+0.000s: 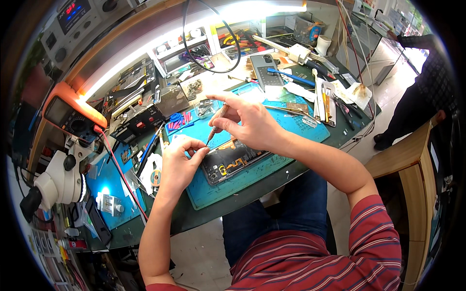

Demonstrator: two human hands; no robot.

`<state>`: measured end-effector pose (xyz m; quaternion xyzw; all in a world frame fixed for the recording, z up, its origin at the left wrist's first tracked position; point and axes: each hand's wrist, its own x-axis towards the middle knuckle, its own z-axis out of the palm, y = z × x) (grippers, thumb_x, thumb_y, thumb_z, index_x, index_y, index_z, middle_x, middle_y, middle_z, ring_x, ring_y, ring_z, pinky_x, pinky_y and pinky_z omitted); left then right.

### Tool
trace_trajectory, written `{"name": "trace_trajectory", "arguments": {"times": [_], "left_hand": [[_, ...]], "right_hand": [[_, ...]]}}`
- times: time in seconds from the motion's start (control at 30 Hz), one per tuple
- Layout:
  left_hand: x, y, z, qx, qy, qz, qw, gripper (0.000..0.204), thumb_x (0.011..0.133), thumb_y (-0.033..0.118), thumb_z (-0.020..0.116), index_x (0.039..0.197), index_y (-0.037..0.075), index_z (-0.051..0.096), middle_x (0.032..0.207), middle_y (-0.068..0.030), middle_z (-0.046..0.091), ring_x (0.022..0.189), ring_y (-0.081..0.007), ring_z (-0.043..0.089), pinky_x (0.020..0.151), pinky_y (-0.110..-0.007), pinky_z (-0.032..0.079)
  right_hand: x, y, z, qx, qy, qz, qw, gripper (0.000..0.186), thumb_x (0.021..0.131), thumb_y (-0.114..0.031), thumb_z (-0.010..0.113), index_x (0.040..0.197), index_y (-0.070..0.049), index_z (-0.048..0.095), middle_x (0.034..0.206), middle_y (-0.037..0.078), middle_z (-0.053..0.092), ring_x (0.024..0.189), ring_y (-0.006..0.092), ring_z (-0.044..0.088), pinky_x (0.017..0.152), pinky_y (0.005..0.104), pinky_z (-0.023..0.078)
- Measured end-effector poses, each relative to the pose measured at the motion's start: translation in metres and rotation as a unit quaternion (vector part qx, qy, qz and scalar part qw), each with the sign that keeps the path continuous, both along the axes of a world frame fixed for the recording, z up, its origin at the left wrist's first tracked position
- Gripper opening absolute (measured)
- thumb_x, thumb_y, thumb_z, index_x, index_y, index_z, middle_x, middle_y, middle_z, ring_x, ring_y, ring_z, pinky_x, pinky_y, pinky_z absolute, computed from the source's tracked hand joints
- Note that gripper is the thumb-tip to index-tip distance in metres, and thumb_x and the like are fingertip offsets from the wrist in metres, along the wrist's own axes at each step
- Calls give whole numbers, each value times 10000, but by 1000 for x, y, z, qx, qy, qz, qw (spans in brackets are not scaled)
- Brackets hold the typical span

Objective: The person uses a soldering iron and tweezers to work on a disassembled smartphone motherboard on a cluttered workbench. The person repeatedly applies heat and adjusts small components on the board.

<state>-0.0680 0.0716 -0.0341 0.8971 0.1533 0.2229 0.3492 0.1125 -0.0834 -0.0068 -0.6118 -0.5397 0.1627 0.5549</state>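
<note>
On the blue mat [200, 198], the phone [229, 162] lies opened, not yet re-covered. The right hand [253, 124] pinches a screwdriver [213, 130]; the left hand's [177, 161] fingertips nearly meet, contents indeterminable.

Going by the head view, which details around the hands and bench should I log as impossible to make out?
All in the head view:
What the tip of the screwdriver meets: too small, close by the left hand.
Part of the opened phone: covered by the right hand.
The reading on the multimeter: display too dim and small.
The standing person's head: cut off by the dark rim.
</note>
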Motion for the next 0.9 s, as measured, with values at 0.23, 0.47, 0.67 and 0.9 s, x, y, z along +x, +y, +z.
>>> {"name": "trace_trajectory", "arguments": {"times": [0.23,0.47,0.67,0.9], "left_hand": [[-9,-3,3,-25,1,19,1000,108,871,54,829,947,-1,775,833,-64,702,738,-145,622,689,-305,520],[-41,-19,12,-63,34,5,997,119,921,49,784,1030,3,794,909,-55,719,818,-156,661,758,-300,526],[-56,-33,8,-119,68,-75,988,211,1021,-23,640,1202,-28,746,1087,-89,680,1016,-191,655,911,-296,512],[-53,-34,3,-76,34,-92,992,213,1011,-29,638,1200,-37,737,1057,-121,677,960,-255,668,868,-339,536]], "right_hand": [[-3,6,-4,54,-44,64,995,560,1005,-41,698,1531,-57,505,1028,93,796,974,198,793,916,344,613],[-25,-3,9,17,-219,55,974,531,970,-33,691,1473,-95,534,998,59,774,889,249,787,766,374,629],[-32,-9,5,13,-284,65,957,524,972,-129,682,1460,-55,504,821,159,731,773,350,750,674,445,593],[-34,-9,7,1,-316,73,946,577,937,-126,705,1474,-63,501,818,132,732,769,319,760,666,417,601]]}}
